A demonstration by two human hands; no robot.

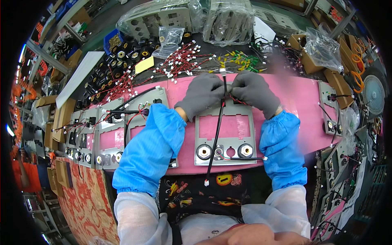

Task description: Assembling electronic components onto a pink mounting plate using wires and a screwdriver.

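A grey metal panel [199, 134] with a rectangular cut-out lies before me on a pink surface. Two round brass-centred fittings, a left one [203, 151] and a right one [246, 150], sit along its near edge. Over the panel runs a black cable [216, 139] with white connectors at its ends. At the panel's far edge my grey-gloved left hand [202, 96] is closed, fingertips pinching the cable. Opposite it, fingertips nearly meeting, my gloved right hand [257, 93] is pinched too; a thin red-and-black wire [236, 100] shows below its fingertips. What it grips is hidden.
More wired panels [108, 130] stand in a row at left, another panel [329, 108] at right. Beyond lie red wires [183, 59], yellow-green wires [243, 61], black round fittings [116, 65] and plastic-wrapped panels [228, 22]. A fan [373, 92] is at far right.
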